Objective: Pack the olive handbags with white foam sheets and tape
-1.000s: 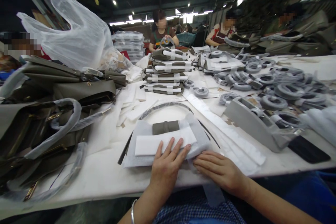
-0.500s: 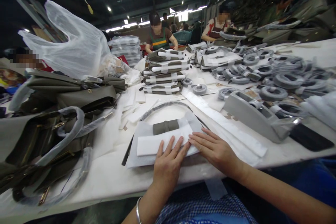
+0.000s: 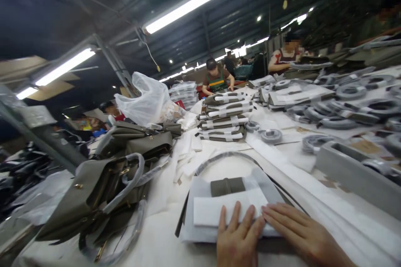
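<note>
A flat olive handbag lies before me, mostly covered by thin translucent wrapping sheet. Its olive ribbed part shows at the middle, and a plastic-wrapped handle arches behind it. Across the front of the wrapping rests a white foam strip. My left hand lies on this strip with its fingers spread. Beside it, my right hand rests flat on the strip's right end and the wrapping, fingers stretched out and near the left thumb. Neither hand grips anything. The bag's lower edge is partly hidden by my hands.
Olive handbags with wrapped handles pile up on the left. Folded, wrapped bags are stacked ahead. Coiled wrapped straps and a grey tape dispenser lie right. Long white foam strips run alongside. Co-workers sit across the table.
My head view has tilted up and swung left, so everything sits lower and further right. Both hands stay flat on the foam strip and wrapping.
</note>
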A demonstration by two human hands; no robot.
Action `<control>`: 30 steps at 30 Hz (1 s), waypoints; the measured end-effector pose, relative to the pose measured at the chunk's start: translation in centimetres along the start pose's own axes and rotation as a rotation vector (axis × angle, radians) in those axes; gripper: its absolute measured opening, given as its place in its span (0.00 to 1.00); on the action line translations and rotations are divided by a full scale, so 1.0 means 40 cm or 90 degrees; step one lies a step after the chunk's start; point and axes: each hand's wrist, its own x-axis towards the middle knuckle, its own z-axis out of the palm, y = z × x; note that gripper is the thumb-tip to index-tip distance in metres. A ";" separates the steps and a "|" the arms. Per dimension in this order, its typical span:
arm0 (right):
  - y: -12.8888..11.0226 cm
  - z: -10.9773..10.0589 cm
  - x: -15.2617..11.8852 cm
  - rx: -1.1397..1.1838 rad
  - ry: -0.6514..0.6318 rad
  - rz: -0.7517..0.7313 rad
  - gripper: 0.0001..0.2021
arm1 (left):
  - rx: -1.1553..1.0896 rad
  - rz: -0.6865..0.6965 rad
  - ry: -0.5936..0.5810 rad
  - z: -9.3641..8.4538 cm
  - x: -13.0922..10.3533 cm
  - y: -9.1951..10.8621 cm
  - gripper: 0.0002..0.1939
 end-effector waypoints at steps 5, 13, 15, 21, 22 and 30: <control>0.026 0.037 -0.026 -0.034 0.030 -0.046 0.23 | -0.015 -0.055 0.136 0.051 0.007 0.019 0.22; 0.048 0.020 0.005 -0.006 0.066 -0.101 0.26 | 0.008 -0.099 0.250 0.118 -0.011 0.043 0.16; 0.052 0.013 0.010 0.012 0.051 -0.109 0.26 | 0.010 -0.100 0.273 0.128 -0.013 0.043 0.15; 0.042 0.017 -0.007 0.080 0.012 -0.010 0.21 | -0.013 -0.104 0.155 0.086 -0.019 0.047 0.14; 0.034 0.012 -0.007 0.092 0.007 -0.003 0.21 | -0.022 -0.099 0.095 0.067 -0.018 0.048 0.15; -0.004 -0.041 0.053 0.112 -0.008 0.015 0.17 | -0.098 -0.098 -0.107 -0.007 0.001 0.043 0.19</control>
